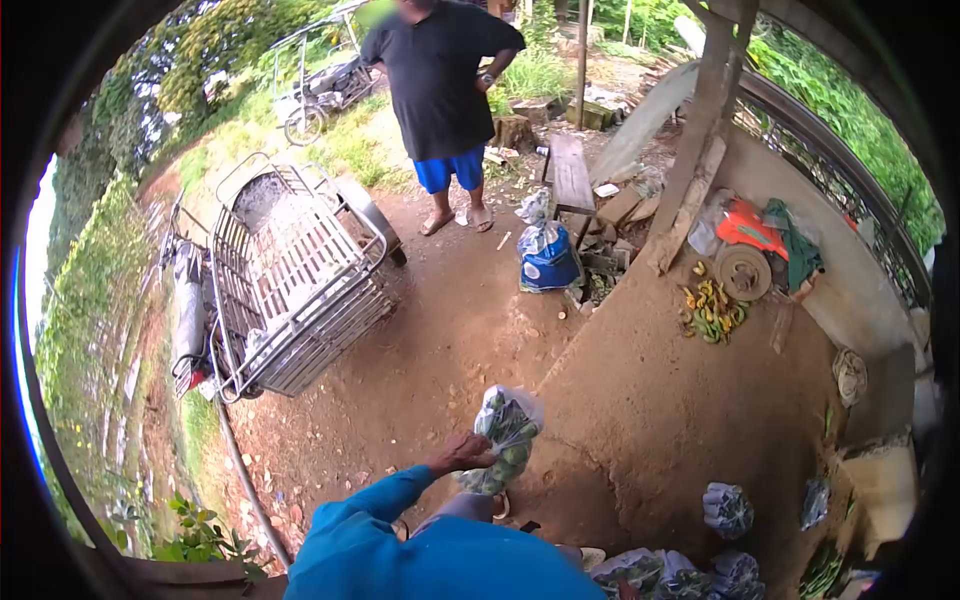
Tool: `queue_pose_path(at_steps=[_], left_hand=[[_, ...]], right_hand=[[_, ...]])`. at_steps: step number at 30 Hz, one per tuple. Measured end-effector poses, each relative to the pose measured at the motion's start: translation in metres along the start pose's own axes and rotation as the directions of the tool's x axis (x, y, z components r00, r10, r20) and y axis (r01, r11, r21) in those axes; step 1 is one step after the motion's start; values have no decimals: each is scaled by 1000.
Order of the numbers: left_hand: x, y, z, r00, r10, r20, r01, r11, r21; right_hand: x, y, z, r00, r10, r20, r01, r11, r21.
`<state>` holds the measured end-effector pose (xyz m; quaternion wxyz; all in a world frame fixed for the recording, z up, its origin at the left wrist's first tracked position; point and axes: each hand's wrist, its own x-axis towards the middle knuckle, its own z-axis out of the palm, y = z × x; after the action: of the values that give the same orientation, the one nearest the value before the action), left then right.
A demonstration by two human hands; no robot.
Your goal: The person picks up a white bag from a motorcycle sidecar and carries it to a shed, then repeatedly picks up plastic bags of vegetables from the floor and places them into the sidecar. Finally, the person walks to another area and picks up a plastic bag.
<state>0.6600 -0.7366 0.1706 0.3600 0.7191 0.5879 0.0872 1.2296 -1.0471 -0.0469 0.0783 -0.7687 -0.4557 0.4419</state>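
- Metal-grille sidecar (300,275): one, parked on the dirt at far left, attached to a motorcycle (188,300).
- Left hand (460,455): extends from a blue sleeve (370,505); the grip is closed around the near left side of a clear plastic bag, fingers curled into the plastic.
- Clear plastic bag (508,425): one, filled with small green pieces and held above the ground at centre near. Its knotted top points away.
- Right hand: out of view.
- Bystander (440,90): one person standing far centre, hand on hip.
- Blue sack (548,265): one, beside a wooden bench (570,170).
- Bananas (712,312): one loose pile, right.
- Filled bags (728,508): at least four on the floor, near right.
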Motion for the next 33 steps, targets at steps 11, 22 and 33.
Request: queue_pose_path(at_steps=[11, 22, 33], left_hand=[[-119, -101, -222, 686, -633, -360, 202, 640, -741], [-237, -202, -371, 285, -797, -533, -724, 186, -664], [-298, -320, -547, 127, -742, -658, -843, 269, -466]], right_hand=[[82, -383, -63, 841, -515, 166, 517, 856, 35], [88, -896, 27, 823, -498, 274, 95, 596, 797], [76, -1231, 196, 366, -815, 450, 221, 546, 808]])
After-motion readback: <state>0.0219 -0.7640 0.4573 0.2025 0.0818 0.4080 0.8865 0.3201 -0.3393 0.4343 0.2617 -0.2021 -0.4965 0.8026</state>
